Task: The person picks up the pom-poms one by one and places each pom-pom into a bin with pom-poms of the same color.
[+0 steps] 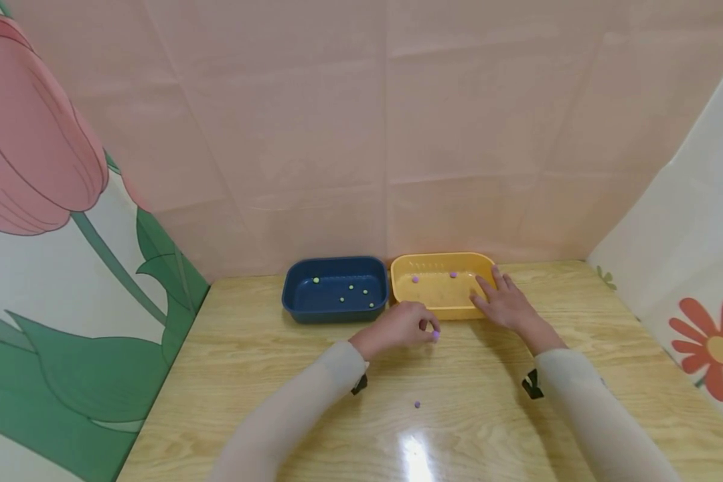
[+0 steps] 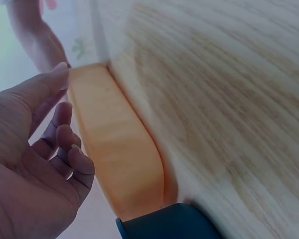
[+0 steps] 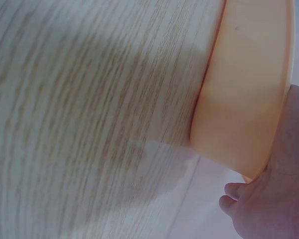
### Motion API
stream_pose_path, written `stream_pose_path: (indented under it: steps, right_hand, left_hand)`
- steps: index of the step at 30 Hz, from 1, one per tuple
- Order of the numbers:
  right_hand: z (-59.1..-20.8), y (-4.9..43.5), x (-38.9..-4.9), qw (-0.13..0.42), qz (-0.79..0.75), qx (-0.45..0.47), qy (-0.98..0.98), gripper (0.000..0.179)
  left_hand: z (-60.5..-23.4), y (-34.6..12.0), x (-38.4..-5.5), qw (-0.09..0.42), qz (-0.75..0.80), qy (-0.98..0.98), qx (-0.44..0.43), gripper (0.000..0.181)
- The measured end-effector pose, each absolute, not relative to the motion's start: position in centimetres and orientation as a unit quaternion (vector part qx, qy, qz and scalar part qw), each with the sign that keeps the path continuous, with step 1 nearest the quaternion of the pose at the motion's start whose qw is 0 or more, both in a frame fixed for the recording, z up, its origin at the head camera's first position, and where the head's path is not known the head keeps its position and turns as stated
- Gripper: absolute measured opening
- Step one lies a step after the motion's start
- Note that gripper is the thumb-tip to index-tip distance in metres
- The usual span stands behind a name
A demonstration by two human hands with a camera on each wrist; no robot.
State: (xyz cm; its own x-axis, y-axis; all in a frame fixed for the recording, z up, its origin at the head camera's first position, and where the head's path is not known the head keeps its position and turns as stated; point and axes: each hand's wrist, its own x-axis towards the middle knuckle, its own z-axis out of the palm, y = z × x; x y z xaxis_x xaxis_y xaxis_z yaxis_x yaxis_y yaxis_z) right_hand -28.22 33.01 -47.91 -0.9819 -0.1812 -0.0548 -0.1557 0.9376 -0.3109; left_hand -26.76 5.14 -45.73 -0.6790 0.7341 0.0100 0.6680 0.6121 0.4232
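Note:
My left hand (image 1: pixel 402 327) pinches a small purple ball (image 1: pixel 436 335) between thumb and finger, just in front of the yellow basket (image 1: pixel 442 312). In the left wrist view the fingertips hide that ball. Two more purple balls lie inside the yellow basket, one at its left (image 1: pixel 415 280) and one toward the back (image 1: pixel 453 275). Over the basket's right end my right hand (image 1: pixel 506 304) spreads its fingers, touching the rim. Another purple ball (image 1: pixel 418 404) lies on the table nearer to me.
Left of the yellow basket stands a dark blue basket (image 1: pixel 335 316) holding several small yellow-green balls (image 1: pixel 316 280). Both stand on a wood-grain table (image 1: pixel 229 375) against a pink backdrop (image 1: pixel 313 134). Floral panels rise at both sides.

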Motion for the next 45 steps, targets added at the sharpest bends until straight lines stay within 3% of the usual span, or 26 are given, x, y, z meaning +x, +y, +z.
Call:
stream_pose_path:
  steps: [45]
  right_hand:
    - [-48.6, 33.3, -28.5, 0.025, -0.152, -0.095, 0.984, 0.068]
  left_hand:
    - [-44.9, 6.8, -32.6, 0.075, 0.288, 0.912, 0.283, 0.014]
